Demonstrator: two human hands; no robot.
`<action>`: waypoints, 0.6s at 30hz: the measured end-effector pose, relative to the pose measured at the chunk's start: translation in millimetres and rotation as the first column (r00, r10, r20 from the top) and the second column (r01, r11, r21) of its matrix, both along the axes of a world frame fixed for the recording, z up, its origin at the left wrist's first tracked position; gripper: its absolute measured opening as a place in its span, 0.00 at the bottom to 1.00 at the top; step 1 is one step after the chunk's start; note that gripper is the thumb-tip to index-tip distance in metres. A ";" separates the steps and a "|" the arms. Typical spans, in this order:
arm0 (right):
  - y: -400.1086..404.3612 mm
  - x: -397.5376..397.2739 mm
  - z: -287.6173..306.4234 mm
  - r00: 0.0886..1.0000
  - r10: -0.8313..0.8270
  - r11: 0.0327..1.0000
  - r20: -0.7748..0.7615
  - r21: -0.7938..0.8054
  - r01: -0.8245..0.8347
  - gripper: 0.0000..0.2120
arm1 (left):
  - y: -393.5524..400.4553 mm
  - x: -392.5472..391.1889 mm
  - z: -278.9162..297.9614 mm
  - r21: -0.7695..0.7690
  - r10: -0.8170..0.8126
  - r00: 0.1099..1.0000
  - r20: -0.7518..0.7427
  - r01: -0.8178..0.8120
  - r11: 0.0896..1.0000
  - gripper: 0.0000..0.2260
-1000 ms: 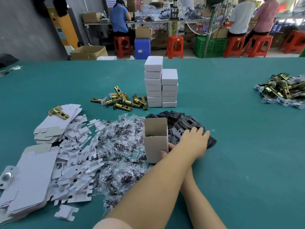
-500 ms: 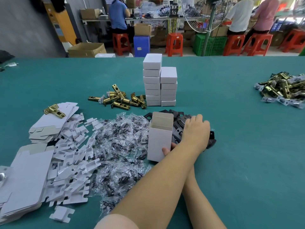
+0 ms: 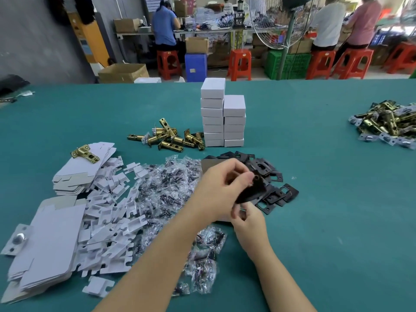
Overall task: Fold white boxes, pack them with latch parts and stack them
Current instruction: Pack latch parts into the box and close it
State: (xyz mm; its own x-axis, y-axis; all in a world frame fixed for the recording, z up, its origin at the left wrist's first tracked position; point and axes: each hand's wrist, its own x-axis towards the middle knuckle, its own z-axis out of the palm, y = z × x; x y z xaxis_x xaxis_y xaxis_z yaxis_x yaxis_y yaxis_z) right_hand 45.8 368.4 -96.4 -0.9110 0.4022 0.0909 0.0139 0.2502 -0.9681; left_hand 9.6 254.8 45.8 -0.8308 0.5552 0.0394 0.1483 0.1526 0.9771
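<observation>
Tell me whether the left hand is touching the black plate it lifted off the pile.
Touching. The head view shows the left hand's thumb and fingertips pinching the black plate at its upper end.

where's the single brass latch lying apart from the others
In the head view, far left of the table, the brass latch lies on top of a stack of flat white box blanks.
</observation>
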 end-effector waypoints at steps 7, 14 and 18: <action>-5.4 5.6 9.4 0.998 0.059 0.996 -0.019 -0.063 -0.060 0.14 | -75.0 -20.8 1.1 -0.091 0.356 0.920 -0.162 -0.373 0.923 0.06; -5.0 5.5 12.6 0.999 0.047 0.997 -0.024 -0.064 -0.049 0.15 | -82.9 -31.2 -5.0 -0.111 0.284 0.906 -0.315 -0.332 0.937 0.04; -6.1 4.3 12.3 0.998 0.046 0.996 -0.049 -0.075 -0.050 0.16 | -71.7 -31.3 0.7 -0.105 0.217 0.867 -0.449 -0.292 0.950 0.15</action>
